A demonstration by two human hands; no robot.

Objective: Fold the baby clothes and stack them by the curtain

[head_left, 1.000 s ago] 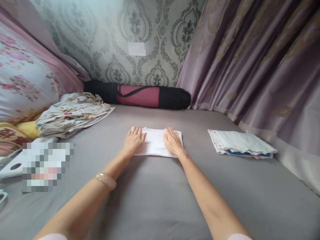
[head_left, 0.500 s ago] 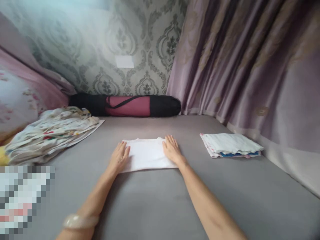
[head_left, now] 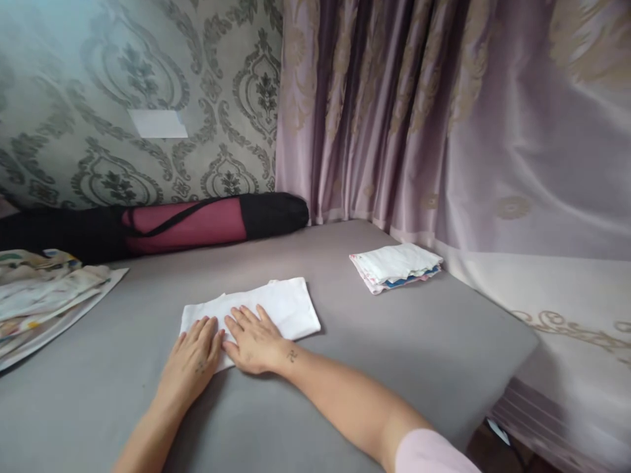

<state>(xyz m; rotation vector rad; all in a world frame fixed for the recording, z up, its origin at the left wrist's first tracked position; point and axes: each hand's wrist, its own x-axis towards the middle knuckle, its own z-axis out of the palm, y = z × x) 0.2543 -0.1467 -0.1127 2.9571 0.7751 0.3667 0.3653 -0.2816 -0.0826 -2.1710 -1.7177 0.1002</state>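
Note:
A folded white cloth [head_left: 290, 305] lies flat on the grey bed sheet [head_left: 355, 381], set at a slight slant. Flat on its near left part rests my left hand [head_left: 194, 358], fingers stretched out and pointing away from me. Close beside it, my right hand [head_left: 254, 338] presses on the middle of the cloth with its fingers spread. The two hands almost touch at the thumbs. Neither one grips the cloth, and both cover part of its near edge.
Several folded cloths [head_left: 397, 266] form a stack to the right. A loose heap of patterned clothes [head_left: 54, 295] lies at the left. Along the wall runs a black and maroon rolled bag [head_left: 192, 226]. Purple curtains [head_left: 365, 131] hang at the right, beyond the bed's edge.
My view has turned to the right. The right hand has moved from the cloth's right edge to its middle, near the left hand. The cloth now lies at a slant.

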